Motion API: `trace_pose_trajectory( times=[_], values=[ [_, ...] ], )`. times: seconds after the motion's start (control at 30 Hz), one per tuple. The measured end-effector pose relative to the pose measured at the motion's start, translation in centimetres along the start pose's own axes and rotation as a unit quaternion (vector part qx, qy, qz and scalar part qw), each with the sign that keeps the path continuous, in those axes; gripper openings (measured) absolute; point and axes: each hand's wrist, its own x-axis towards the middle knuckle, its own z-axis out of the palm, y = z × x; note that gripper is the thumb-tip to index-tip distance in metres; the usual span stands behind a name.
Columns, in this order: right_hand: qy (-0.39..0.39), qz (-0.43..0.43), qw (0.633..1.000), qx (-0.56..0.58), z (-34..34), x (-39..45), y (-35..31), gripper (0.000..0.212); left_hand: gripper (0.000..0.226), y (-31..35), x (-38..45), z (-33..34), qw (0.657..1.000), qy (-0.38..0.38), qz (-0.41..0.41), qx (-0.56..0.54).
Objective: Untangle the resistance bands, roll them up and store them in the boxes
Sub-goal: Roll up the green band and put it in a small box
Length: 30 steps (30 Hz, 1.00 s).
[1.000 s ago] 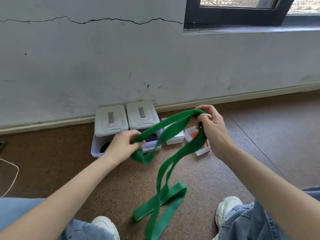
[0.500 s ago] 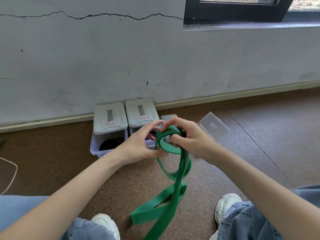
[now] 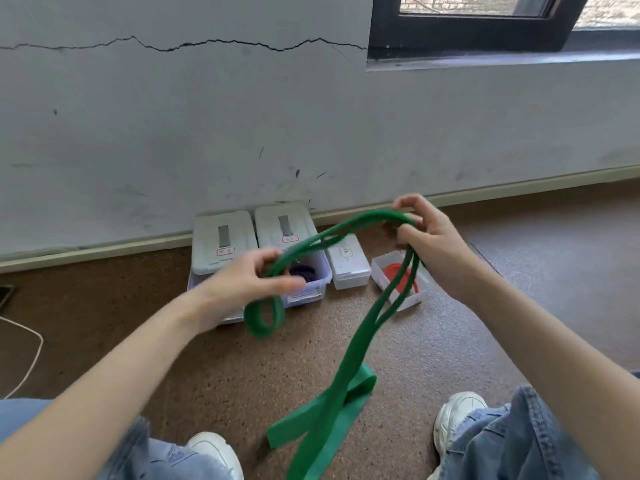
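A long green resistance band (image 3: 356, 344) stretches between both hands and hangs down to the brown floor. My left hand (image 3: 249, 282) pinches one end, where a small loop dangles below the fingers. My right hand (image 3: 429, 244) grips the band's upper bend, higher and to the right. Behind the hands stand two pale boxes with propped-up lids (image 3: 225, 240); the right one (image 3: 311, 282) holds a dark purple roll. Further right are a small closed white box (image 3: 349, 261) and a small open box (image 3: 405, 292) with a red band inside.
The boxes line a grey cracked wall with a skirting board (image 3: 519, 188). A white cable (image 3: 31, 355) lies on the floor at the left. My knees in jeans and white shoes (image 3: 460, 414) frame the lower edge.
My hands were together winding the band half a second ago. They have since pulled apart, the right hand lifting up and right, drawing the band out into a long span.
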Motion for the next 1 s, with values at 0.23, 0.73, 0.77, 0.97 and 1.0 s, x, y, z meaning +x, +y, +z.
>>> trace_pose_trajectory(
  times=[0.23, 0.73, 0.77, 0.97, 1.0],
  values=[
    [-0.279, 0.105, 0.908, -0.295, 2.4, -1.3, 2.6, 0.043, 0.012, 0.5, 0.3, 2.3, 0.997, -0.023, 0.018, 0.078],
    [-0.261, -0.107, 0.915, -0.289, 3.2, -2.0, 2.2, 0.061, 0.016, 0.6, 0.8, 2.6, 0.985, -0.095, -0.112, -0.086],
    [-0.246, -0.113, 0.925, -0.265, 3.3, -2.1, 2.3, 0.057, 0.021, 0.8, 0.8, 2.5, 0.984, -0.105, -0.109, -0.098],
    [-0.176, -0.167, 0.924, -0.296, 4.5, -3.0, 3.1, 0.026, 0.059, 0.5, 0.2, 4.2, 0.973, -0.150, -0.133, -0.111],
    [-0.167, -0.166, 0.922, -0.306, 4.4, -2.9, 3.0, 0.022, 0.063, 0.4, 0.2, 4.1, 0.974, -0.141, -0.131, -0.122]
  ],
)
